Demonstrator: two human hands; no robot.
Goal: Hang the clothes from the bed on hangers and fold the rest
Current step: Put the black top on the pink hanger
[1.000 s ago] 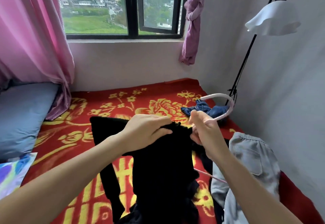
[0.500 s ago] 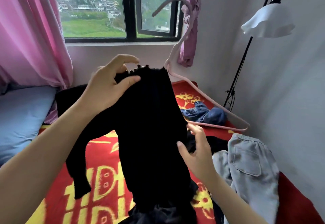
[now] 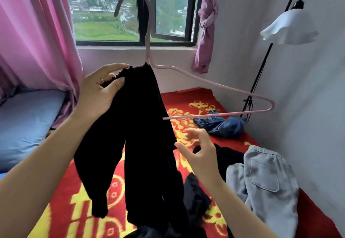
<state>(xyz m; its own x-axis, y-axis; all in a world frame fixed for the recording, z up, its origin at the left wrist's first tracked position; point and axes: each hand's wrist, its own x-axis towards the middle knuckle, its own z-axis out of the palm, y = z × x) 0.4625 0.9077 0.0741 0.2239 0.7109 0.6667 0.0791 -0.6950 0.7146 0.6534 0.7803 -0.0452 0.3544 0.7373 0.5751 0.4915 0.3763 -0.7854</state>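
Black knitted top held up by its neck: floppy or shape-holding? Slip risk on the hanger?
Probably very floppy: the black knitted top hangs straight down from the left hand pinching its neckline, one sleeve dangling limp. Likely light, since that one grip seems to carry it. It may slide off the thin pink hanger, whose one arm juts out bare and sloping.

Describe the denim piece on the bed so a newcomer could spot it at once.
Start at the floor lamp by the right wall and follow its black pole down to the red and yellow bedspread. The crumpled blue denim garment lies there, near the pole's foot. It alone is blue: its neighbours are grey sweatpants and black clothes.
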